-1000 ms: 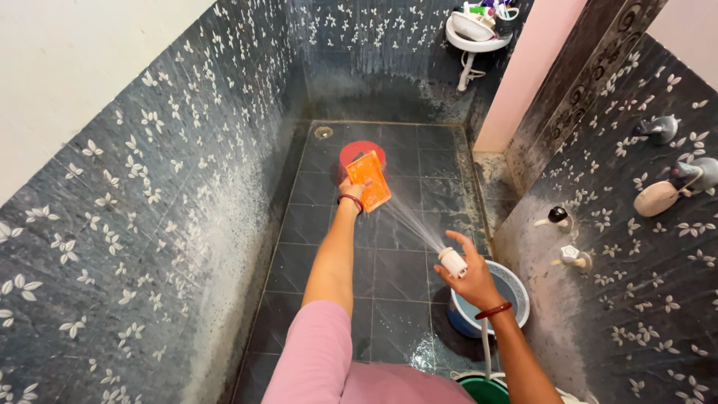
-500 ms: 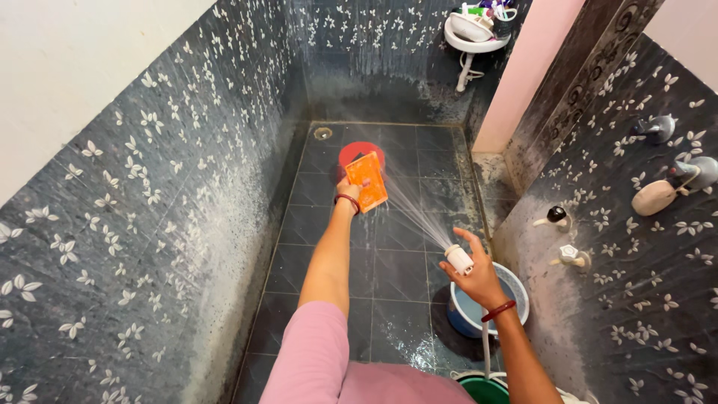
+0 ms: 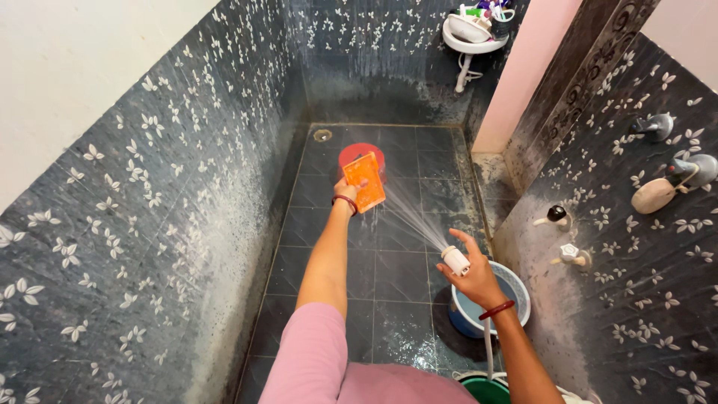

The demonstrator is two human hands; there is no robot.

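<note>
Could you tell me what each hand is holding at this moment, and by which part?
The left hand grips an orange rectangular brush by its near lower edge. The right hand holds a white spray nozzle around its body, spraying water at the brush.

Pink sleeve (image 3: 314, 352), red bangles on both wrists, bare forearms

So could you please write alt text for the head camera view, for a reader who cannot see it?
Seen from above in a dark-tiled bathroom, the right hand aims a white spray nozzle whose water hits an orange rectangular pad held out in the left hand. A blue bucket stands on the wet floor by the right wrist, and a red round lid lies beyond the pad.
</note>
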